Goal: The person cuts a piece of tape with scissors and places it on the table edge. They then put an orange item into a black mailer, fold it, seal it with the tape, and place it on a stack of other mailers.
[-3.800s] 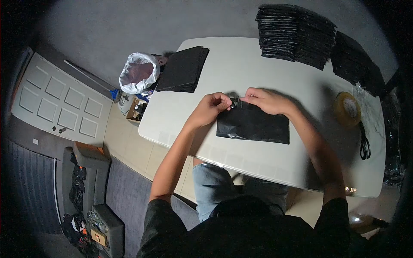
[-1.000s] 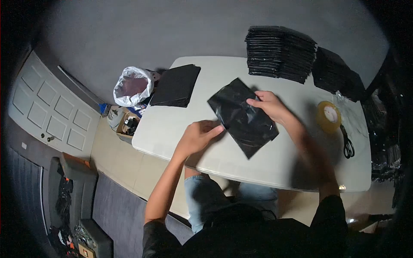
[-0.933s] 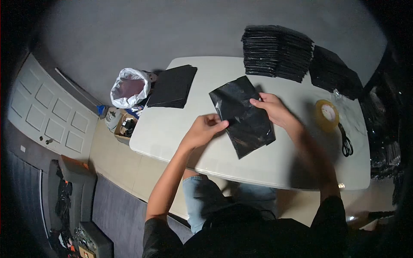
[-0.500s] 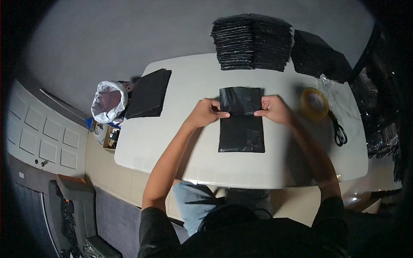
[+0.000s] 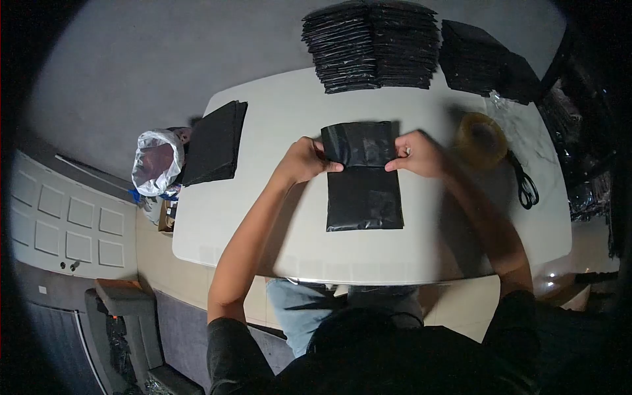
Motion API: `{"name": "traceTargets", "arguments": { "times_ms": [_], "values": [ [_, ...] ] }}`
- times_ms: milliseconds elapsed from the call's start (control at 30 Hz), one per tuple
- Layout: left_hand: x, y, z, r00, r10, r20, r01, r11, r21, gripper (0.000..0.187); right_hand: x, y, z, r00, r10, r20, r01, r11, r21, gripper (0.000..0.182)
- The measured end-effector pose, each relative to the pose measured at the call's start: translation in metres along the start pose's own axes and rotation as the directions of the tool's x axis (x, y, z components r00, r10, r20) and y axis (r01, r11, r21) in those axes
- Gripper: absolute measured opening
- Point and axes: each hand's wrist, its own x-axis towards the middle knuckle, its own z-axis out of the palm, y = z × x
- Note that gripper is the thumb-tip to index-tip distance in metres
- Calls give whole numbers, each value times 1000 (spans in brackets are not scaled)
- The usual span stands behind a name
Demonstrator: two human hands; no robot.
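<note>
A folded black plastic bag (image 5: 364, 201) lies flat on the white table in front of me, glossy, with a crease or fold edge across its middle. My left hand (image 5: 306, 161) pinches its left edge at that crease, thumb on top and fingers tucked at the side. On the opposite edge, my right hand (image 5: 416, 155) grips at the same height, its thumb pressed on the plastic. Parts of the fingers on both hands are hidden behind the thumbs and the bag.
Tall piles of folded black bags (image 5: 372, 49) stand at the table's far edge, with a lower stack (image 5: 474, 59) beside them. Flat black sheets (image 5: 214, 145) lie at left, near a lined bin (image 5: 158, 161). A tape roll (image 5: 482, 141) and black-handled scissors (image 5: 526, 187) lie at right.
The whole view has shifted slightly as the head moved. Both hands keep their hold on the bag's edges, and its upper part looks a little more bowed.
</note>
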Motion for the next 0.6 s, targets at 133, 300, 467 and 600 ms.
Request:
{"name": "traceTargets", "arguments": {
  "times_ms": [133,300,467,600],
  "values": [
    [-15,18,-7,995,-94,40,91,993,80,18,-4,-2,1,998,-46,-46,42,996,-84,47],
    [-30,23,-3,992,-127,0,127,992,8,39,-2,24,15,987,-144,-71,140,988,-61,51],
    [-41,-4,5,878,469,-93,-439,868,231,21,-14,8,20,900,-403,-166,397,915,-65,12],
    [-49,9,10,853,514,-91,-490,848,201,46,-20,-1,18,866,-476,-154,474,879,-52,24]
  ]
}}
